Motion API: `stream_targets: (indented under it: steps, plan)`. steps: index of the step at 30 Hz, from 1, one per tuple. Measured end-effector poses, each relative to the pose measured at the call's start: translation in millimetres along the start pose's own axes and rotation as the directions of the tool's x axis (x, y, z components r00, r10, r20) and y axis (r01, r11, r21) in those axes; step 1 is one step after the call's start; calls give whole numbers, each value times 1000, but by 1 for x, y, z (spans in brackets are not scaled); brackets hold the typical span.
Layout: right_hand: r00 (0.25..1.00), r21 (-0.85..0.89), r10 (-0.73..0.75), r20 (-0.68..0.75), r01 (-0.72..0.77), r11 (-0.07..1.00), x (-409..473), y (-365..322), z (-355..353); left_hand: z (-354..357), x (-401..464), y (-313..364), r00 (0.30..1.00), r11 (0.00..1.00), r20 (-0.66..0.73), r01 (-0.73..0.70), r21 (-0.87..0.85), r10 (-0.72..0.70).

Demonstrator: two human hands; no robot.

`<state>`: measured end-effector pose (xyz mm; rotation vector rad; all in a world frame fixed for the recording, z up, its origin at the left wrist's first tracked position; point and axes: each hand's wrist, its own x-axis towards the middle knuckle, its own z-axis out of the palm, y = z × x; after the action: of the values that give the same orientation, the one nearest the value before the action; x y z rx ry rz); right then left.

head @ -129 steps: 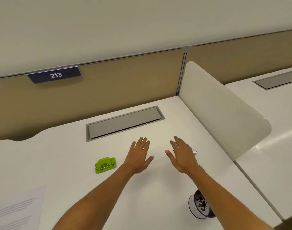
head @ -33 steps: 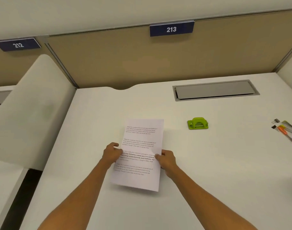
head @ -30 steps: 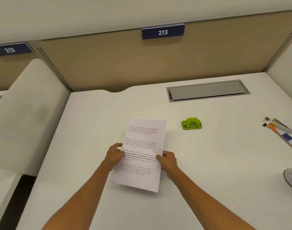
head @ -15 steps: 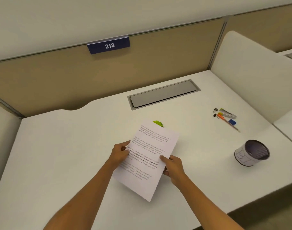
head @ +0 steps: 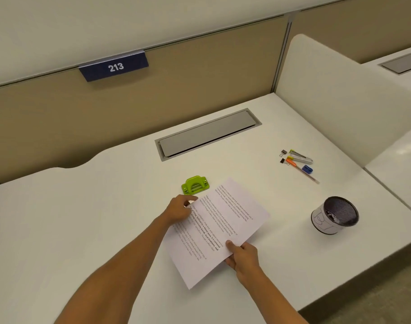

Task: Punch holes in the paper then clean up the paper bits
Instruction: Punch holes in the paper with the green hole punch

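Observation:
A printed sheet of paper [head: 225, 220] is held just above the white desk [head: 83, 218], turned clockwise so its top points to the far right. My left hand [head: 178, 210] pinches its left long edge. My right hand [head: 240, 254] pinches the near right edge, thumb on top. A small green hole punch [head: 195, 185] sits on the desk just beyond my left hand, close to the sheet's far left corner.
A black mesh cup [head: 335, 215] wrapped in white paper stands at the right near the desk edge. Binder clips, a stapler, pens and a blue sharpener [head: 298, 162] lie at the far right. A grey cable hatch [head: 208, 134] is set into the desk behind. A white divider [head: 340, 94] bounds the right side.
Both hands lifted the sheet from the left of the desk, carried it right and rotated it clockwise. The punch, hidden behind the sheet half a second ago, shows again.

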<state>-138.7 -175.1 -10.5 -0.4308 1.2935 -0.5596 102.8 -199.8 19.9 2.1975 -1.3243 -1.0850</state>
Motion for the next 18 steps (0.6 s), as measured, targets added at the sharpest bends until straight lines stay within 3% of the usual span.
stream_targets:
  steps: [4, 6, 9, 13, 18]
  plan:
    - [1000, 24, 3, -28, -2, 1000, 12, -3, 1, -4, 14, 6, 986, 999, -164, -8, 45, 16]
    - [999, 21, 2, -42, -1, 1000, 18, -2, 2, -13, 21, 6, 950, 999, -311, -13, 37, 24]
    - [998, 25, 17, -61, -16, 1000, 26, -2, 7, -29, 37, 9, 903, 996, -425, -26, 81, 58]
    - [997, 19, 27, -76, -25, 1000, 37, -3, 17, -44, 64, 18, 889, 985, -445, -30, 171, 105]
    - [995, 30, 62, -72, -60, 998, 45, -1, 28, -50, 94, 35, 922, 969, -368, -27, 247, 120]
